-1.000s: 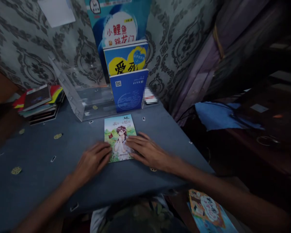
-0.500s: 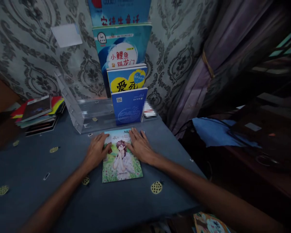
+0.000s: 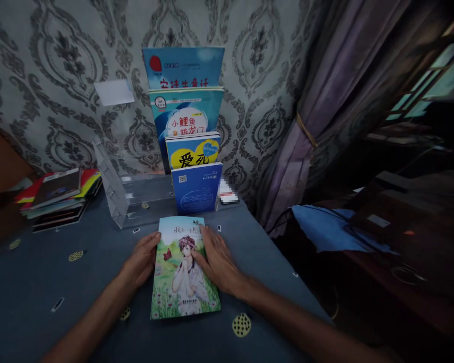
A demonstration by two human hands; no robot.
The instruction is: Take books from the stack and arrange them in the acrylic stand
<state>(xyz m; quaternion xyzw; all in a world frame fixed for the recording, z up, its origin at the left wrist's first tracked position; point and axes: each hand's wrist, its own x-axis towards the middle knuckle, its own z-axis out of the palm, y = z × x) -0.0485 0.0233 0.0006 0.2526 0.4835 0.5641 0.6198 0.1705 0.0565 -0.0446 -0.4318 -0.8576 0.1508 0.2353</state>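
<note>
The illustrated paperback [image 3: 185, 295], its cover showing a figure in white beside a red butterfly, sits between the two hands at the near middle of the blue-grey tablecloth [image 3: 272, 307]. The left hand [image 3: 142, 259] grips its left edge, thumb at the upper corner; I cannot tell how far its fingers reach underneath. The right hand [image 3: 223, 264] holds the right edge, thumb laid across the cover, fingers stretched along the side.

Just beyond stands a clear acrylic rack [image 3: 111, 189], its right part holding a dark blue book [image 3: 195, 190] in front, then a yellow-heart book [image 3: 191, 151], a teal picture book [image 3: 161, 118] and a taller blue book [image 3: 185, 68] farthest back. To the far left lies a loose pile of books [image 3: 58, 194]. Patterned wallpaper [image 3: 259, 45] rises behind, and a tied purple curtain [image 3: 304, 111] hangs to the right
</note>
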